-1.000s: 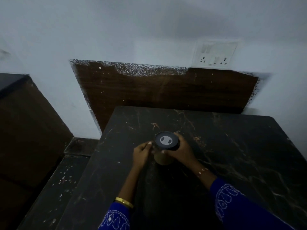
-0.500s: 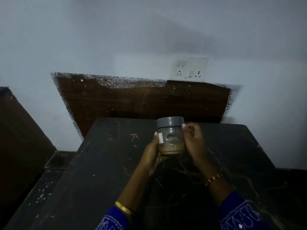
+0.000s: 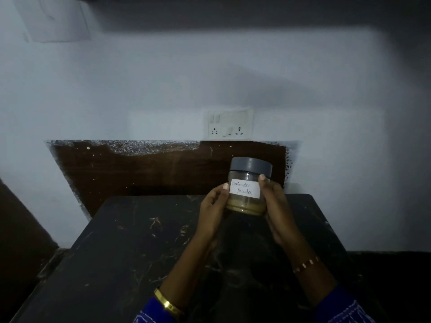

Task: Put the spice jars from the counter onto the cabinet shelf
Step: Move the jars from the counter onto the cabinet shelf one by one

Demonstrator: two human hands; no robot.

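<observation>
Above far part of dark marble table (image 3: 130,241), spice jar (image 3: 249,186) held upright in air, not touching surface. Left hand (image 3: 213,212) on jar's left side, right hand (image 3: 276,206) on right side; fingers of both clamped on glass body. Grey lid (image 3: 251,166) on top, tan powder at bottom. White label (image 3: 245,188) faces camera, handwritten, reads about "Coriander Powder". Behind on wall: brown panel (image 3: 140,169), socket plate (image 3: 229,123).

Home kitchen: dark marble counter (image 3: 130,248), wall socket panel (image 3: 229,123), labelled spice jar (image 3: 248,185).
</observation>
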